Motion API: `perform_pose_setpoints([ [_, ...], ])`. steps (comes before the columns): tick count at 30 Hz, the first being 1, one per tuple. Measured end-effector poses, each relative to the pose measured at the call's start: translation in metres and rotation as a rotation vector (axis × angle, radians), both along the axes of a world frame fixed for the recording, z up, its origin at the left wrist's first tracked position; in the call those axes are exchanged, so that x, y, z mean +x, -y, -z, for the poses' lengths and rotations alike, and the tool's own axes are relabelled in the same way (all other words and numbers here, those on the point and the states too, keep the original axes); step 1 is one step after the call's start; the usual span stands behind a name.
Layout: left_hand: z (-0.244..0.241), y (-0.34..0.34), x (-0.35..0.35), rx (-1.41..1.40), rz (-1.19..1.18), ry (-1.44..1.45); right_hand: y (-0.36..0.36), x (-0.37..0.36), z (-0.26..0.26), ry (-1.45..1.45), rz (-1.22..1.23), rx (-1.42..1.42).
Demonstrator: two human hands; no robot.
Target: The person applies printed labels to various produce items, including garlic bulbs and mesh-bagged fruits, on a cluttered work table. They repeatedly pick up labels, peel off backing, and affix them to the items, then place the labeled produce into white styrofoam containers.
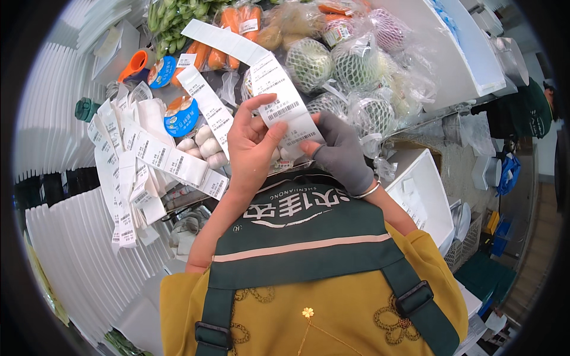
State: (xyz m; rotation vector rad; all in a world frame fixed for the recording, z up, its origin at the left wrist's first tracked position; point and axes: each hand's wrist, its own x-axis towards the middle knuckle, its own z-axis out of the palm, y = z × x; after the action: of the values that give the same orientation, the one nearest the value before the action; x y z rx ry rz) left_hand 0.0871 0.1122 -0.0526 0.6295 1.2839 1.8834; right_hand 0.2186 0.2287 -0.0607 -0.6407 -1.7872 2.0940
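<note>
A long strip of printed labels [278, 82] runs between my two hands, and its far end stretches back over the bagged carrots [217, 57]. My bare left hand [253, 141] pinches the strip's left edge between thumb and fingers. On the strip's lower right end, my right hand [339, 151], in a grey fingerless glove, grips with its thumb on top. Under and beside my left hand lie garlic bulbs [209, 144] and another label strip [207, 104]. To the right of the held strip are cabbages in white foam nets [308, 64].
Many loose label strips [133, 160] heap at the left, beside stacked white foam trays [53, 107]. An orange-handled tape dispenser [135, 64] stands near leafy greens [171, 26]. White foam boxes [458, 58] are at the right, one low box [423, 191] by my right elbow.
</note>
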Motion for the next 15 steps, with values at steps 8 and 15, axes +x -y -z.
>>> perform_pose_setpoints([
  [8,0.010,0.006,-0.013,0.006,-0.002,0.190,-0.013,-0.025,-0.031,-0.105,0.006,0.723],
  [15,0.004,-0.010,-0.025,-0.003,-0.048,0.337,-0.016,-0.032,-0.030,-0.221,0.085,1.129],
])
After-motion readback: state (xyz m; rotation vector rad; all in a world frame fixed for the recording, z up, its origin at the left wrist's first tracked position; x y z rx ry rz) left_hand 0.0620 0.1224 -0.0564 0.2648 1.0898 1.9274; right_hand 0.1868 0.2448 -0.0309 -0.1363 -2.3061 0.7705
